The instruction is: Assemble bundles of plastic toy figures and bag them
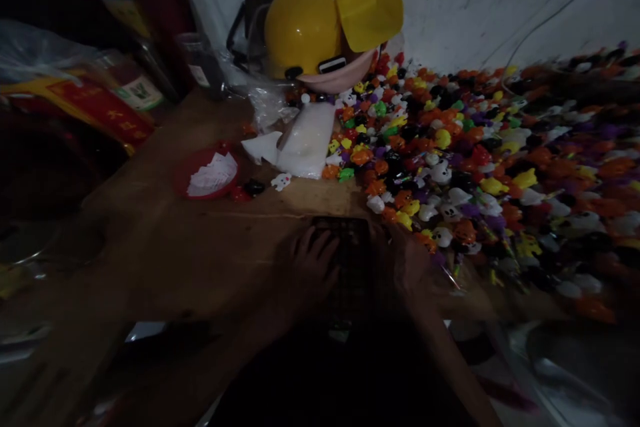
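A dark rectangular tray-like object [354, 260] with a faint grid pattern lies on the wooden table in front of me. My left hand [315, 259] rests along its left side, fingers stretched and apart, their tips over the edge. At the right side of the dark object is my right hand [407, 259], beside the near edge of a heap of small colourful plastic figures [440, 173]. The fingers of that hand are dim and mostly hidden, so what they touch is unclear. Shadow hides most detail inside the dark object.
A red bowl [181, 177] holding white paper slips stands left on the wooden table [225, 253]. Behind are a stack of clear plastic bags [307, 143], a yellow helmet-like dome [303, 27], a yellow square container [370, 7] and a pink basin [343, 77]. A jar [200, 63] stands back left.
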The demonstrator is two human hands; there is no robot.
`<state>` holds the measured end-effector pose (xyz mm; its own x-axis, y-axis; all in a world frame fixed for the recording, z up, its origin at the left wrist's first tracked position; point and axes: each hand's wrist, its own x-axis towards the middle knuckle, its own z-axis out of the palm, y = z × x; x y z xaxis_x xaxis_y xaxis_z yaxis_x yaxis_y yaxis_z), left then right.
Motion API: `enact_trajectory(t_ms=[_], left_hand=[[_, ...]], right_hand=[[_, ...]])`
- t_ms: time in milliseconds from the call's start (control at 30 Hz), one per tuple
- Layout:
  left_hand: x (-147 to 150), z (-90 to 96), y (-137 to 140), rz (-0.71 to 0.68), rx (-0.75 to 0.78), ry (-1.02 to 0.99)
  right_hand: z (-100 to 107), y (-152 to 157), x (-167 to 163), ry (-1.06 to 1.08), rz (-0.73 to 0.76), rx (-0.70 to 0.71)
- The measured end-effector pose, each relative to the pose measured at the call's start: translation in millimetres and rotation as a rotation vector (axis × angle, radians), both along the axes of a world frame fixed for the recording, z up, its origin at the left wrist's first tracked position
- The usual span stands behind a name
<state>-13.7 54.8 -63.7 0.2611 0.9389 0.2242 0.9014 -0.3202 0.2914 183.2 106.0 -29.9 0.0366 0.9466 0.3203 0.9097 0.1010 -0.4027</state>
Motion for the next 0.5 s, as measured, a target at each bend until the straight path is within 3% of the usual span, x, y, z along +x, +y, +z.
enact_trajectory(t_ms=[133, 267, 400, 500], left_hand=[[-1.3, 4.6, 6.1, -0.015, 0.094, -0.009], [-1.2, 32.4, 37.5, -0.060, 0.229, -0.124], [14.8, 73.0, 119.6, -0.081, 0.189, -0.071], [36.6, 87.5, 190.9, -0.084, 0.076, -0.039]], right_hand=[[16.9, 22.8, 31.0, -0.029, -0.001, 0.073], [41.7, 69.5, 62.4, -0.223, -0.033, 0.166], [47.6, 107.7, 57.4, -0.354, 0.166, 0.065], [37.1, 121.1, 39.8, -0.433, 0.166, -0.020]])
